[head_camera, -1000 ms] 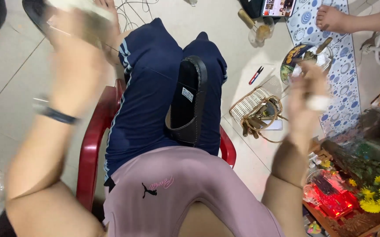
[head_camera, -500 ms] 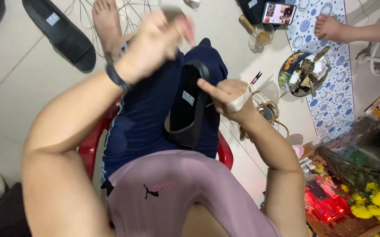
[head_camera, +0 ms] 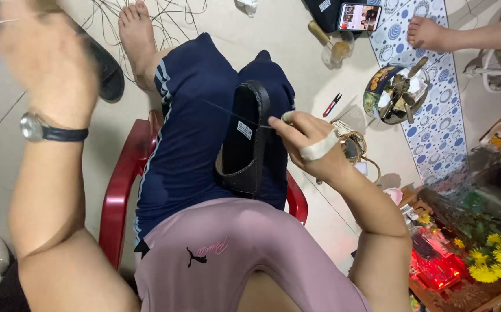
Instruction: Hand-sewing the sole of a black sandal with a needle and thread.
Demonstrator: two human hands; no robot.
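Clearly my right hand (head_camera: pixel 314 147) pinches a needle just right of the black leather slip-on shoe (head_camera: pixel 244 138) lying lengthwise on my lap, while my blurred left hand (head_camera: pixel 42 63), grip unreadable, is raised far left.

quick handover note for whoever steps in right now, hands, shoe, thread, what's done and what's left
Left hand: raised high at upper left, blurred, seemingly pulling the thin dark thread taut.
Right hand: fingers pinched at the shoe's edge where the thread meets it; one finger is taped.
Black slip-on shoe: wedged upright between the knees.
Done: how much is stitched cannot be told.
Left: stitching looks unfinished.
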